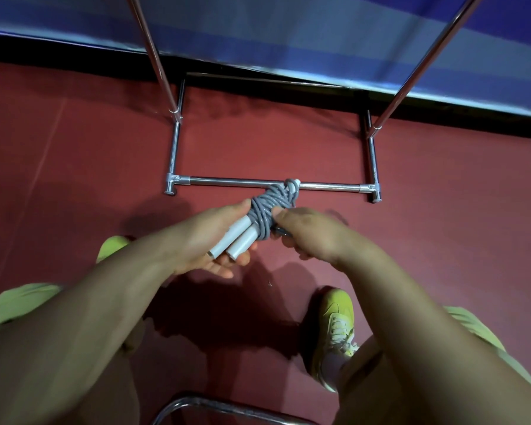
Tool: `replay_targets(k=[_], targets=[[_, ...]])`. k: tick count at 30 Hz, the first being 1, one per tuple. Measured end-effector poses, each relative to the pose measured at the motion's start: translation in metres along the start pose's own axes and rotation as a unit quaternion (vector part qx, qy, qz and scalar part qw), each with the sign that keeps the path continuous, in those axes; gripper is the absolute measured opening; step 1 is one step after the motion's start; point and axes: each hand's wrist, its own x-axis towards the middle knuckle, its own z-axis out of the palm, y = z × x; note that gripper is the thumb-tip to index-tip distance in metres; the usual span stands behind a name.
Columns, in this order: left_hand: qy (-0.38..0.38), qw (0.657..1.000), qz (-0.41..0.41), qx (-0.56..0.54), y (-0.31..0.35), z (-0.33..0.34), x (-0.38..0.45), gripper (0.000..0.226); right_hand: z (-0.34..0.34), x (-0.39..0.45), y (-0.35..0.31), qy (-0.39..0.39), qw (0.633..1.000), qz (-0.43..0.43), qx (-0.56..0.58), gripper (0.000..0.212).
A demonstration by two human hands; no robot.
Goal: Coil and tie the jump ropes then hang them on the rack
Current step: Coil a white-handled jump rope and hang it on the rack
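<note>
While gray jump rope (pixel 265 210) sits bundled mid-frame, coiling looks done. Left hand (pixel 210 240) cradles white handles (pixel 235 239), fingers curled under; right hand (pixel 307 231) pinches wrap, tying unfinished. Chrome rack (pixel 273 183) beyond, hanging remains.

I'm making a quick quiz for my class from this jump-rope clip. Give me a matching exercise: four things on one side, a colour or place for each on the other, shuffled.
Things:
1. rope cord
2. rope handles
3. shoe
4. rack base bar

Descriptions:
A. shiny metal, on the red floor
B. white, lying in the left hand
C. grey, wound in a bundle
D. yellow-green with white laces

Pairs: 1-C, 2-B, 3-D, 4-A
</note>
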Motion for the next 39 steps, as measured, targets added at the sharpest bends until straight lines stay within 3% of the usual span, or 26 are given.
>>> replay_targets(k=[8, 12, 18, 22, 26, 30, 34, 39], targets=[[0.081, 0.995, 0.064, -0.015, 0.003, 0.005, -0.002, 0.05, 0.002, 0.008, 0.005, 0.044, 0.997, 0.026, 0.052, 0.055], [0.112, 0.99, 0.089, -0.003, 0.002, 0.002, 0.0, 0.038, 0.002, 0.007, 0.003, 0.077, 0.996, 0.031, 0.016, 0.061], [0.131, 0.981, 0.111, 0.088, -0.003, -0.002, 0.005, 0.029, 0.004, 0.01, 0.006, 0.029, 0.998, 0.025, 0.047, 0.068], [0.13, 0.978, 0.142, 0.085, -0.004, -0.003, 0.006, 0.022, 0.005, 0.008, 0.005, 0.018, 0.996, 0.015, 0.091, 0.068], [0.094, 0.976, 0.163, 0.108, -0.002, -0.002, 0.003, 0.028, 0.007, 0.007, 0.004, 0.012, 0.995, 0.005, 0.095, 0.064], [0.097, 0.976, 0.164, 0.107, -0.007, -0.003, 0.004, 0.065, 0.007, 0.006, 0.003, 0.017, 0.994, 0.007, 0.108, 0.065], [0.082, 0.977, 0.18, 0.084, -0.004, -0.001, 0.002, 0.061, 0.006, 0.006, 0.002, 0.027, 0.992, -0.016, 0.122, 0.06], [-0.06, 0.993, 0.085, -0.057, 0.001, -0.001, -0.008, 0.054, 0.005, 0.004, -0.004, 0.043, 0.98, -0.069, 0.182, 0.052]])
